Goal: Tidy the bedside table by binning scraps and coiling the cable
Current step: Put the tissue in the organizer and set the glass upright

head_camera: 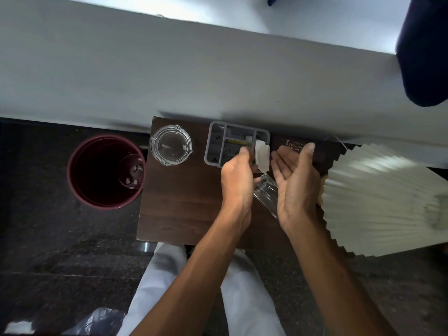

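Fingers (pixel 245 152) of the left hand (pixel 238 174) pinch a white paper scrap (pixel 263 155) at their tips, the right hand (pixel 294 180) cupped open beside it, so binning is in hand and the next move, I judge, carries it left to the red bin (pixel 70 170); no cable shows.

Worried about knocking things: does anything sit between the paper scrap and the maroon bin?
The grey organizer and the glass ashtray stand on the table between the paper scrap pinched by the left hand and the bin. Carried above them, the path looks free.
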`<state>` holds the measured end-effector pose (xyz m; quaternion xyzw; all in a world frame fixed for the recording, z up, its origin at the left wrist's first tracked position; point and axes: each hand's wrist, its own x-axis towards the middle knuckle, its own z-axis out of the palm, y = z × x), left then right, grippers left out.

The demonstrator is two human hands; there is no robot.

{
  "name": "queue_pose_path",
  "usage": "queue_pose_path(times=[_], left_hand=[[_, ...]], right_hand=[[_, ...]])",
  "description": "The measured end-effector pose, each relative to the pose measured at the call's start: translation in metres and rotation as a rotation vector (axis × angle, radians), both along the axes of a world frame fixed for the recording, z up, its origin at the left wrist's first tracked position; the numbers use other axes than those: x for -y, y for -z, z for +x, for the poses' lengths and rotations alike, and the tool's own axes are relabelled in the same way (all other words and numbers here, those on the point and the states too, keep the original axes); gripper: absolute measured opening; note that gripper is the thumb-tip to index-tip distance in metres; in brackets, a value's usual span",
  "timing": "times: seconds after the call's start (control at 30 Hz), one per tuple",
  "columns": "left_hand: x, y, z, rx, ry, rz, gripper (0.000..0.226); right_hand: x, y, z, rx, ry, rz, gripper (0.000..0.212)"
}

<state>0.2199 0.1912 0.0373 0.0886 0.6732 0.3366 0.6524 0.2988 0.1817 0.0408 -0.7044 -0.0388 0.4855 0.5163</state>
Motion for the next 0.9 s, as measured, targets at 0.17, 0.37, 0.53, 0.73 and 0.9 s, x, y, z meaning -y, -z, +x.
queue_pose_path(times=[0.17,0.37,0.53,0.73,0.9], left_hand=[[0.033,0.012,-0.003,-0.046,-0.024,0.027,0.029],[0.072,0.042,0.007,-0.085,0.047,-0.077,0.024],[0.083,0.062,0.022,-0.111,0.114,-0.124,0.015],[0.084,0.072,0.028,-0.147,0.149,-0.092,0.011],[0.085,0.074,0.022,-0.143,0.219,-0.04,0.011]], right_hand=[[0.05,0.007,0.01,0.216,-0.221,-0.067,0.053],[0.103,0.029,0.037,0.854,-0.682,-0.142,0.036],[0.117,0.05,0.051,1.098,-1.028,-0.168,0.064],[0.104,0.07,0.064,1.118,-1.186,-0.271,0.082],[0.103,0.081,0.072,1.096,-1.167,-0.255,0.087]])
